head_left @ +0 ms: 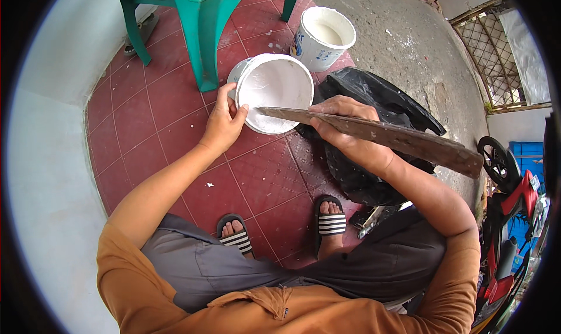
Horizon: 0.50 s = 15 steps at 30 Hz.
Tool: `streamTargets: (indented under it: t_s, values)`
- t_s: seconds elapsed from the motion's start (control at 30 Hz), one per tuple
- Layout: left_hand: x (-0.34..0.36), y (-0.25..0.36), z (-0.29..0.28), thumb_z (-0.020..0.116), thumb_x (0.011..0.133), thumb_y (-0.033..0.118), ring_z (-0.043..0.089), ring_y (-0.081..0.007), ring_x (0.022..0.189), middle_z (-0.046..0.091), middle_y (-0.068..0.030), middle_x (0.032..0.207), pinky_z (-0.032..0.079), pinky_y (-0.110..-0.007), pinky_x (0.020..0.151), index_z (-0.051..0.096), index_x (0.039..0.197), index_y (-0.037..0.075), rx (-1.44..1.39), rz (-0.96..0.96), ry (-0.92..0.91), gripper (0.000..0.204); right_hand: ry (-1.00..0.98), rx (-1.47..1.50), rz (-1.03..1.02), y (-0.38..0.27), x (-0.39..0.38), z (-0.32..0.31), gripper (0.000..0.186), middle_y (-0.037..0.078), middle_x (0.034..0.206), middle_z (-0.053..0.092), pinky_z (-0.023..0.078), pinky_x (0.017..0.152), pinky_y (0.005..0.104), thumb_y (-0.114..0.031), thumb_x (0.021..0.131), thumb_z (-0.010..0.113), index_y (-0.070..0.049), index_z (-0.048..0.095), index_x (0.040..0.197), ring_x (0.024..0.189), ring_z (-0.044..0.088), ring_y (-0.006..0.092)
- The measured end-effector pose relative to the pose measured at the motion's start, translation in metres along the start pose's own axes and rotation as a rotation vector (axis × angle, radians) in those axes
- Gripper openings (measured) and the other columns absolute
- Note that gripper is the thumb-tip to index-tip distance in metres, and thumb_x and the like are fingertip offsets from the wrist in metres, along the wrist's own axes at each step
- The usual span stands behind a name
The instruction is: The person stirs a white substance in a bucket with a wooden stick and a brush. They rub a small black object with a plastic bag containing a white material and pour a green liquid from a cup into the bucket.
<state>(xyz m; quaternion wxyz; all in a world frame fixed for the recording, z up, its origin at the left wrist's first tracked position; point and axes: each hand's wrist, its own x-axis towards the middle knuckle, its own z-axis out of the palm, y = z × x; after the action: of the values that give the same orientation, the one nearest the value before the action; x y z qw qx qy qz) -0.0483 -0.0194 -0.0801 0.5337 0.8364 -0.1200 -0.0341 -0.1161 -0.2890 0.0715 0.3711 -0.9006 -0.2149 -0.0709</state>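
A white plastic bucket [279, 89] is tipped toward me above the red tiles, its inside coated with white paint-like residue. My left hand [227, 115] grips its left rim, thumb on the edge and fingers wrapped behind. My right hand [346, 119] is closed round a long, flat, worn wooden stick [403, 136]. The stick's narrow end reaches over the bucket's near rim into its mouth, while the wide end points off to the right. What the left fingers touch behind the rim is partly hidden.
Another white bucket [325, 37] with pale contents stands behind. A black plastic bag [374, 100] lies to the right. A green plastic chair [201, 24] stands at far left, beside a white wall [47, 135]. A red and black motorbike [514, 211] is at far right.
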Motion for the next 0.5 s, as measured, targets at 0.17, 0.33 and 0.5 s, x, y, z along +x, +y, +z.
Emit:
streamTargets:
  t_s: [0.17,0.33,0.5]
  values:
    - [0.003,-0.002,-0.011,0.064,0.099,0.015,0.046,-0.0075,0.075,0.048,-0.0004,0.086,0.043,-0.026,0.067,0.033,0.145,0.007,-0.027,-0.053,-0.052,0.055,0.097,0.267,0.317,0.018,-0.002,0.004,0.02,0.009,0.097,0.071,0.055,0.077,0.0338,-0.021,0.09,0.074,-0.005,0.075,0.102,0.085,0.068,0.0254]
    - [0.009,-0.008,-0.01,0.062,0.1,0.013,0.047,-0.0064,0.074,0.049,-0.0008,0.088,0.042,-0.025,0.066,0.032,0.146,0.007,-0.036,-0.056,-0.064,0.054,0.104,0.126,0.238,0.023,0.002,-0.007,0.022,0.009,0.096,0.07,0.055,0.077,0.032,-0.02,0.091,0.075,-0.004,0.074,0.105,0.086,0.069,0.0217]
    - [0.012,-0.009,-0.01,0.064,0.098,0.014,0.047,-0.0099,0.075,0.047,0.0,0.084,0.044,-0.028,0.068,0.036,0.144,0.009,-0.107,-0.065,-0.061,0.054,0.237,0.16,0.041,0.031,0.006,0.009,0.02,0.01,0.095,0.07,0.055,0.077,0.0326,-0.016,0.088,0.077,-0.004,0.074,0.103,0.086,0.069,0.0225]
